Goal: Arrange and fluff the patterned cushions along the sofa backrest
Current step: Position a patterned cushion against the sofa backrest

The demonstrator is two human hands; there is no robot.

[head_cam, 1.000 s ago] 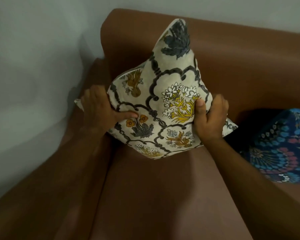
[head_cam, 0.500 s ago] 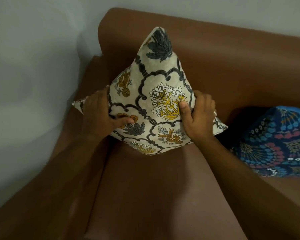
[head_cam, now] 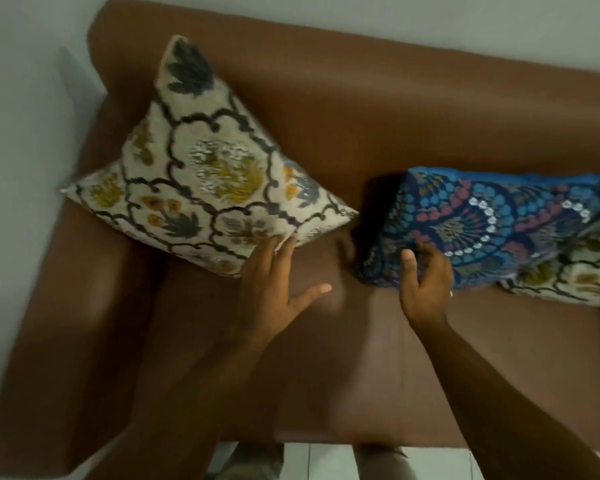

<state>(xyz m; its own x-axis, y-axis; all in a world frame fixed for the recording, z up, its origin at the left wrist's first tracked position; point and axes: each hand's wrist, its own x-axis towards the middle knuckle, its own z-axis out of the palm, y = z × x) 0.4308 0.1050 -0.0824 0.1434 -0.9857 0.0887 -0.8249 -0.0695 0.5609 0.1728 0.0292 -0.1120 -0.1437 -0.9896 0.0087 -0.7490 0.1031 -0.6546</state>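
One brown sofa [head_cam: 378, 358] fills most of the view, its backrest [head_cam: 395, 109] running along a pale wall [head_cam: 21, 98] and its left armrest [head_cam: 80, 296] at the near left. Its right end is cut off by the frame edge.

Three cushions are in view. The cream floral cushion [head_cam: 201, 181] stands on one corner in the sofa's left corner, leaning against the backrest, its top point near the backrest's upper edge. The blue patterned cushion [head_cam: 492, 223] lies well to its right on the seat, close to the backrest, with its far right part cut off. A second cream cushion [head_cam: 575, 275], with the same dark scrolling pattern, lies partly under the blue one at the right edge; only its near corner shows.

Two bare hands reach in from below. The left hand [head_cam: 274, 289] is spread wide and flat, thumb splayed out to the right, its fingertips [head_cam: 284, 244] touching the lower right edge of the cream floral cushion without gripping anything. The right hand [head_cam: 426, 282] is curled at the blue patterned cushion's near left corner, thumb on the top fabric; the other fingers are hidden behind the hand, so a firm grip cannot be told. A ring [head_cam: 451, 293] glints on it.

The whole frame is motion-blurred, smearing the prints. At the bottom edge, a strip of pale floor [head_cam: 326, 462] shows.
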